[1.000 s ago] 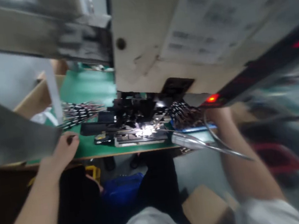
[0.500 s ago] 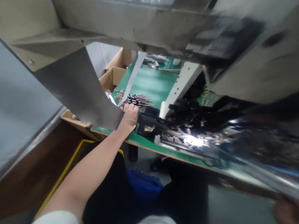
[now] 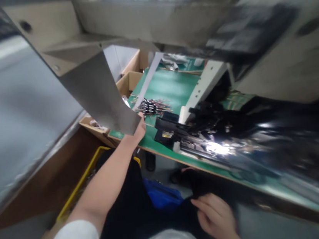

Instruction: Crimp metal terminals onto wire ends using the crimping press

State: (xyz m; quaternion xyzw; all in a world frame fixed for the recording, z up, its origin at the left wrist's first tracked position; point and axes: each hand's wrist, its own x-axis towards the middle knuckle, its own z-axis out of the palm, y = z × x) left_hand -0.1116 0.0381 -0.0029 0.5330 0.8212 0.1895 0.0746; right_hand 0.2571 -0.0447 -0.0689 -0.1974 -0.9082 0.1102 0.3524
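Note:
My left hand [image 3: 137, 132] reaches up to the near edge of the green table [image 3: 170, 89], mostly tucked behind a grey metal plate [image 3: 101, 97], so its fingers are hidden. A bundle of black-and-white patterned wires [image 3: 153, 106] lies on the green mat just beyond it. My right hand [image 3: 214, 215] rests low on my dark lap below the table edge, fingers loosely spread with nothing in them. A black machine head [image 3: 198, 128] with a bright lit spot sits on the table to the right.
A big beige machine housing [image 3: 279, 50] hangs overhead. Cardboard boxes [image 3: 127, 82] stand at the table's far left. A yellow-rimmed bin [image 3: 80, 183] and something blue [image 3: 161, 196] sit under the table. A grey panel [image 3: 16, 114] fills the left side.
The view swung left and down. My right hand dropped from the machine area to my lap. My left hand stayed at the table's left edge by the wires.

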